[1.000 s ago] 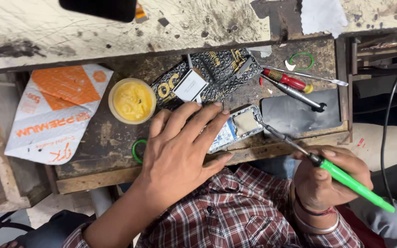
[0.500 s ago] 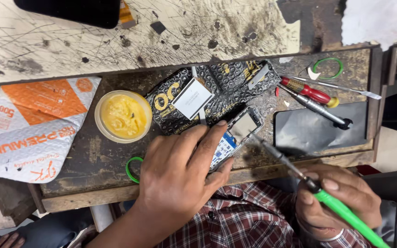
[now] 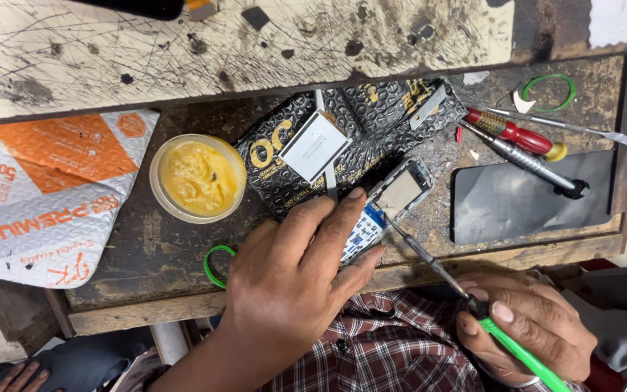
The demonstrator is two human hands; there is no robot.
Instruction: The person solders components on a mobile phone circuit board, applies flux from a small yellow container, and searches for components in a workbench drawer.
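Left hand: the left hand (image 3: 292,279) is laid flat, palm down, over the near end of a small phone circuit board (image 3: 386,207); the fingers are spread slightly and pressed onto the board, which is pinned to the bench, not gripped around.
Right hand: the right hand (image 3: 527,327) is closed around the green handle of a soldering iron (image 3: 459,290), fingers together and clamped on it, thumb on top.
Soldering iron: it is held tilted, its thin metal tip brought to the right edge of the circuit board, touching or just beside it; which of the two cannot be told.
Circuit board: it lies at the near middle of the wooden workbench (image 3: 132,254), partly on a black embossed pouch (image 3: 371,123); its far end with a pale rectangular shield is left uncovered.
Small white box: a white rectangular part (image 3: 313,145) is seen on the pouch, just beyond the left fingertips.
Flux tub: a round tub of yellow paste (image 3: 197,178) is placed left of the pouch, lid off.
Green ring: a green rubber ring (image 3: 215,265) lies just left of the left hand.
Padded envelope: an orange-and-white bubble mailer (image 3: 45,196) is set at the far left.
Tools on the right: a red-handled screwdriver (image 3: 509,131), a black-handled driver (image 3: 531,163) and a dark flat panel (image 3: 531,199) are seen right of the board.
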